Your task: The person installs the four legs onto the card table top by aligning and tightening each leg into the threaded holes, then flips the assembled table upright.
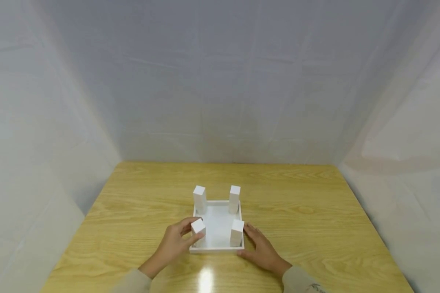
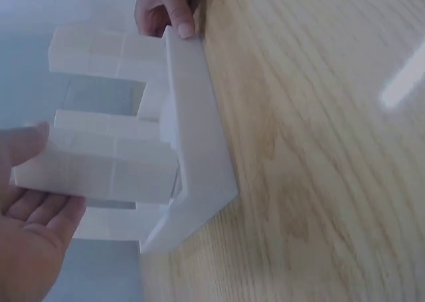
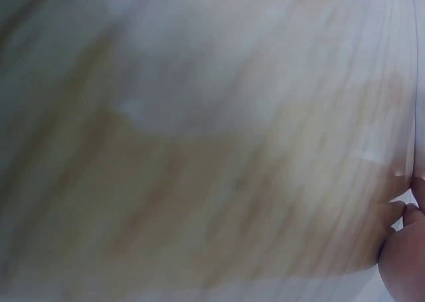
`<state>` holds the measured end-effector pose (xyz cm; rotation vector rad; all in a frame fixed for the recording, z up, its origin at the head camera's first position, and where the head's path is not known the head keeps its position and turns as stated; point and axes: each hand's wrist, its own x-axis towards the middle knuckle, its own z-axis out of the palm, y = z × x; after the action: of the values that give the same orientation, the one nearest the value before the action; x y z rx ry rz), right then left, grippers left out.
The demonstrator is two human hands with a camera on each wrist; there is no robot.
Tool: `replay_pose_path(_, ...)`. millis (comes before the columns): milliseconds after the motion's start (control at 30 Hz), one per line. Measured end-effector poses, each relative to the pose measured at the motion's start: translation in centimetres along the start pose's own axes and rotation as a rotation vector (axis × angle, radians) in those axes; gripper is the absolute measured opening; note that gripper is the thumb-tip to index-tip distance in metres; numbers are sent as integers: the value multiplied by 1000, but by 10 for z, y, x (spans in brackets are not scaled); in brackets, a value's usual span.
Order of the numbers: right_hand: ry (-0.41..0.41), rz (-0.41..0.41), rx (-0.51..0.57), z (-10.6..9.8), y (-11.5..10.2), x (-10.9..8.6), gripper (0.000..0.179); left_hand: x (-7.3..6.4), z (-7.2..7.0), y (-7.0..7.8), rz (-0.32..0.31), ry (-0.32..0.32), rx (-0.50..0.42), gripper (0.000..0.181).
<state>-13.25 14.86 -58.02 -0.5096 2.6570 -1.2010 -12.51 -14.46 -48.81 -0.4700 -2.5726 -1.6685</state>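
A shallow white square tray (image 1: 218, 249) lies on the table, with several white rectangular posts standing at its corners. My left hand (image 1: 174, 241) holds the near-left post (image 2: 99, 166) between thumb and fingers. That post leans slightly in the left wrist view, its lower end inside the tray's corner. At the near-right corner, my right hand (image 1: 260, 249) grips the tray, thumb on the front wall and fingers along the right side. The near-right post (image 1: 236, 232) stands beside those fingers. Only part of the right hand (image 3: 405, 255) shows at the edge of the right wrist view.
Two more posts, the far-left post (image 1: 200, 199) and the far-right post (image 1: 234, 199), rise at the tray's back corners. The wood-grain table (image 1: 297, 203) is bordered by white sheeting (image 1: 223, 81) at the back and both sides.
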Motion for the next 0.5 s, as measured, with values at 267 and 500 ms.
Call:
replay_pose_path(267,-5,8,-1,-1,0,0,92,23,-35,-6,5,-478,-127,39)
replay_pose_path(500,-6,-11,3,0,1,1,91,39,-45,-12,14,-650,-138,37)
